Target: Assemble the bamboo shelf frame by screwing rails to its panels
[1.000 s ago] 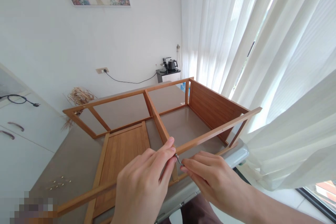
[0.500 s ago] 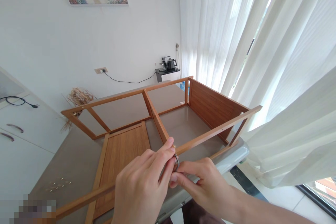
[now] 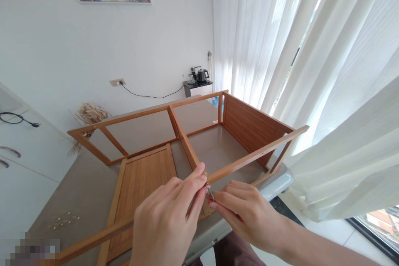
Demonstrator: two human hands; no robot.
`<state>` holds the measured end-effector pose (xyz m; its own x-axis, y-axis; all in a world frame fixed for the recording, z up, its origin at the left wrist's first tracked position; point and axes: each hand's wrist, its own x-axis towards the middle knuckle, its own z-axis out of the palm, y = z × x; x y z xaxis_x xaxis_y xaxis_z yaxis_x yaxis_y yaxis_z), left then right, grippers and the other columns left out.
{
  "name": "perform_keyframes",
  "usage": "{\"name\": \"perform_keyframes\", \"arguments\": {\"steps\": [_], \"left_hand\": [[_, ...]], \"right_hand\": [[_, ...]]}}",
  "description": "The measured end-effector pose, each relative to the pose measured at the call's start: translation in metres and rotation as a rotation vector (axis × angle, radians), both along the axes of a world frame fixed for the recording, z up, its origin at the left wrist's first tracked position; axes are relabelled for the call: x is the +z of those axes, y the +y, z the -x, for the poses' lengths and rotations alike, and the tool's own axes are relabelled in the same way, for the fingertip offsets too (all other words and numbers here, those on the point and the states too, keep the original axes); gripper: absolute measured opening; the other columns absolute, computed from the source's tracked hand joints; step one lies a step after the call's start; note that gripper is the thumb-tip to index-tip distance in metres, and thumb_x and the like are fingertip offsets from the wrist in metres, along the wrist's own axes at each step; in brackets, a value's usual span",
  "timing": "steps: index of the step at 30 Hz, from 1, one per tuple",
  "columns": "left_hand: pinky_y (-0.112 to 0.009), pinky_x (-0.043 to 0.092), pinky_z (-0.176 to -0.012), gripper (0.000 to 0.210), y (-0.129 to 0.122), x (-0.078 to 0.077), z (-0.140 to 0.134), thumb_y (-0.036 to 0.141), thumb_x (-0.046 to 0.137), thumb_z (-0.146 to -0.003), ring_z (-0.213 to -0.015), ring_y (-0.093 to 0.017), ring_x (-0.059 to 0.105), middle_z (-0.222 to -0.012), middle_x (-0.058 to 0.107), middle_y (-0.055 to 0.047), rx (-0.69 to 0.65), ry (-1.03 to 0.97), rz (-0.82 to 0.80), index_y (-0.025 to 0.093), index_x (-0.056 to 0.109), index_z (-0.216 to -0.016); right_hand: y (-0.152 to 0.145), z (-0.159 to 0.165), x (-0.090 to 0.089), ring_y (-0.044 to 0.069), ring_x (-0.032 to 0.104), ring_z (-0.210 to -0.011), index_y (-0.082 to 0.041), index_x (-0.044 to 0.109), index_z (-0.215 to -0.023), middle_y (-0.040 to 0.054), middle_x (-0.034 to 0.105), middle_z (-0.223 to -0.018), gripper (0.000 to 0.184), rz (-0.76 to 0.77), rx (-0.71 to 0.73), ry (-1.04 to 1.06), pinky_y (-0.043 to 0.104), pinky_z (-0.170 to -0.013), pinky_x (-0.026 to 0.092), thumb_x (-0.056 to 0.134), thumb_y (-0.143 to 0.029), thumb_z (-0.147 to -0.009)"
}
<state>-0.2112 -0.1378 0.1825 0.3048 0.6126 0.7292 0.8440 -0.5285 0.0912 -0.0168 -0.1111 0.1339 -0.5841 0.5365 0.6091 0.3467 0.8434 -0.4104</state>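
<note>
At far left, small metal parts (image 3: 64, 220) lie scattered on your table (image 3: 90, 191). Next, a panel (image 3: 146, 170) lies low within the wooden frame (image 3: 258, 152), which rests on the table. Your left hand (image 3: 168, 212) touches the frame at the middle rail's near end, fingers drawn together; whether they grip the hex key (image 3: 210, 193) cannot be told. Just right, your right hand (image 3: 246, 208) pinches the key's lower end between thumb and forefinger.

Left hand (image 3: 170, 214), right hand (image 3: 245, 205) bare; right forearm (image 3: 311, 239) bare; dark legwear (image 3: 235, 250) (plain, brownish maroon)
</note>
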Motion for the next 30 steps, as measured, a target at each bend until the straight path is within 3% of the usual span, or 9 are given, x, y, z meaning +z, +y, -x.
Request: {"name": "perform_keyframes", "arguments": {"steps": [18,30], "left_hand": [[-0.024,0.052,-0.068,0.010,0.001,-0.001,0.001,0.019,0.062,-0.093,-0.072,-0.010,0.070,-0.110,0.076,0.005,0.013,0.013,-0.011,0.024,0.066,-0.100],[-0.024,0.054,-0.072,0.009,-0.001,0.001,0.001,0.023,0.064,-0.092,-0.069,-0.009,0.069,-0.113,0.075,0.009,0.024,0.027,-0.001,0.025,0.067,-0.100]], "right_hand": [[-0.002,0.002,0.013,0.012,0.050,-0.063,-0.017,0.058,-0.082,0.0009,0.058,-0.070,0.025,-0.046,-0.049,-0.094,0.026,-0.062,0.039,0.044,-0.017,-0.103],[-0.001,-0.007,0.027,0.012,0.041,-0.057,-0.016,0.059,-0.084,-0.0014,0.052,-0.065,0.026,-0.129,-0.091,-0.152,0.026,-0.058,0.036,0.043,-0.020,-0.104]]}}
